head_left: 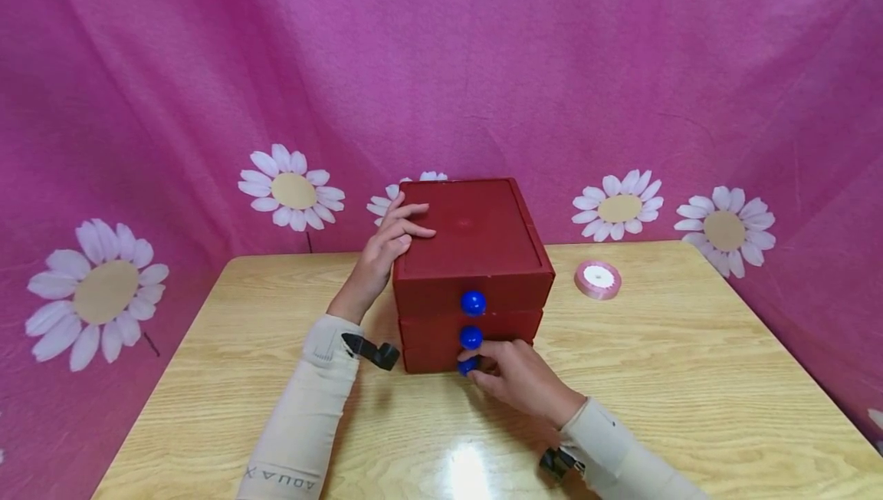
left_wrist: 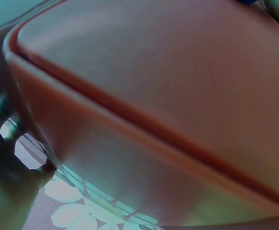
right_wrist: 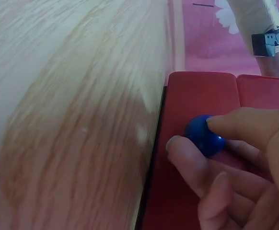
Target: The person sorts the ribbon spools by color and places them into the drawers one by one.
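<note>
A red drawer box (head_left: 464,228) stands on the table, with blue round knobs one above another on its front. My right hand (head_left: 516,379) pinches the lowest blue knob (right_wrist: 199,133) between thumb and fingers, seen close up in the right wrist view. The top knob (head_left: 473,303) and the middle knob (head_left: 471,337) sit just above that hand. All the drawer fronts look pushed in. My left hand (head_left: 383,248) rests on the box's upper left edge, its fingers extended over the top. In the left wrist view the box top fills most of the picture.
A pink ribbon roll (head_left: 598,280) with a white centre lies on the wooden table (head_left: 648,377), right of the box. Behind the table hangs a pink cloth (head_left: 441,63) with white daisies. Each wrist wears a black strap.
</note>
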Demonstrator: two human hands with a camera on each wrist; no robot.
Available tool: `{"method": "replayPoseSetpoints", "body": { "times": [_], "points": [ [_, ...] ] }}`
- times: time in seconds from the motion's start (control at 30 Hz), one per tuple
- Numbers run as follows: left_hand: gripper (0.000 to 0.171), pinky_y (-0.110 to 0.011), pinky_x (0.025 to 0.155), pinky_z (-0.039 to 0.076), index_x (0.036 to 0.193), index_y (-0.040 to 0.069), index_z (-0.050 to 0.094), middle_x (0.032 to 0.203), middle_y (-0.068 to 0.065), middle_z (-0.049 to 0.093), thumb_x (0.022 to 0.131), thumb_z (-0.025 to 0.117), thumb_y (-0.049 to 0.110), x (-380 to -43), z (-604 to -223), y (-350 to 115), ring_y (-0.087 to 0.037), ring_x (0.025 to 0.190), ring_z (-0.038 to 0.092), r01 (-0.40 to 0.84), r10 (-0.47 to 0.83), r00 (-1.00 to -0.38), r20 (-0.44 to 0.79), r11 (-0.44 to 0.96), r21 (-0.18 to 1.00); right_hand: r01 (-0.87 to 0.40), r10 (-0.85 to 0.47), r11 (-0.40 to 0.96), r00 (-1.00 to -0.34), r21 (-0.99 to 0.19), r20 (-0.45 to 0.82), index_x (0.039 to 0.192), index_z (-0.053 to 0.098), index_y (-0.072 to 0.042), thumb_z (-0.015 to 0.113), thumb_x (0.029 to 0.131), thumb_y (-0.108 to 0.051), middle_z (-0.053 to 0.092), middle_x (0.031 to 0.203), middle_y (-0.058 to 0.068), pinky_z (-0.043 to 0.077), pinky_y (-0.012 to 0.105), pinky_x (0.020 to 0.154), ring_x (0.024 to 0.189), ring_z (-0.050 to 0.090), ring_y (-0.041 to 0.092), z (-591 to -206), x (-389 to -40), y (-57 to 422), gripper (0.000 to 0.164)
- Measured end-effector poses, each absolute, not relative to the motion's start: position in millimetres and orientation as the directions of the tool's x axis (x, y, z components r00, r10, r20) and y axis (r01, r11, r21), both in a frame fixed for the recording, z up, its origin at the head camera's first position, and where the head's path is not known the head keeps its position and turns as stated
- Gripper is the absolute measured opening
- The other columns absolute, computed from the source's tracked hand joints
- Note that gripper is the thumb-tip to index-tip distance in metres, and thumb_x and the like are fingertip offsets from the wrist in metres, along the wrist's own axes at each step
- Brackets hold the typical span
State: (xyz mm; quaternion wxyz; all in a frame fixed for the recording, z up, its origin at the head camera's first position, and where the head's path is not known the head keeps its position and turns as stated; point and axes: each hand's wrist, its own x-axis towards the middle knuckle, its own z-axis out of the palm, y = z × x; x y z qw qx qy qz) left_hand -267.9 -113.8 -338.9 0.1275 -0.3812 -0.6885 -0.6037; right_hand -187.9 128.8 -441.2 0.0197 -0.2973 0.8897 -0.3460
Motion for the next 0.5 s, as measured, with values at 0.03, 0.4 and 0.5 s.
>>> {"method": "replayPoseSetpoints", "body": {
  "times": [0.03, 0.4, 0.5],
  "points": [
    [0.035, -0.052, 0.116, 0.001, 0.108, -0.016, 0.062, 0.142, -0.031, 0.038, 0.09, 0.038, 0.001, -268.1, -338.8, -113.7, -0.039, 0.146, 0.001, 0.681, 0.372, -0.675, 0.637, -0.017, 0.732, -0.511, -0.542, 0.586, -0.824, -0.629, 0.165, 0.108, 0.072, -0.013, 0.069, 0.089, -0.014, 0.072, 0.094, -0.005, 0.053, 0.021, 0.067, 0.079, 0.066, 0.002, -440.9, -188.0, 128.5, 0.02],
    [0.035, -0.053, 0.116, 0.001, 0.108, -0.016, 0.062, 0.142, -0.031, 0.038, 0.09, 0.037, 0.001, -268.4, -339.3, -113.5, -0.04, 0.145, 0.001, 0.683, 0.373, -0.676, 0.636, -0.007, 0.73, -0.452, -0.516, 0.61, -0.85, -0.651, 0.107, 0.106, 0.073, -0.013, 0.07, 0.087, -0.013, 0.071, 0.09, -0.006, 0.052, 0.021, 0.062, 0.073, 0.063, 0.003, -436.6, -183.4, 126.1, 0.019],
    [0.035, -0.052, 0.116, 0.001, 0.108, -0.016, 0.061, 0.142, -0.031, 0.038, 0.09, 0.037, 0.001, -268.6, -339.2, -113.4, -0.04, 0.145, 0.001, 0.687, 0.374, -0.671, 0.64, -0.009, 0.726, -0.436, -0.51, 0.614, -0.855, -0.657, 0.091, 0.106, 0.073, -0.014, 0.071, 0.086, -0.013, 0.07, 0.089, -0.007, 0.052, 0.021, 0.062, 0.071, 0.062, 0.004, -435.6, -180.5, 125.8, 0.019]
  ]
}}
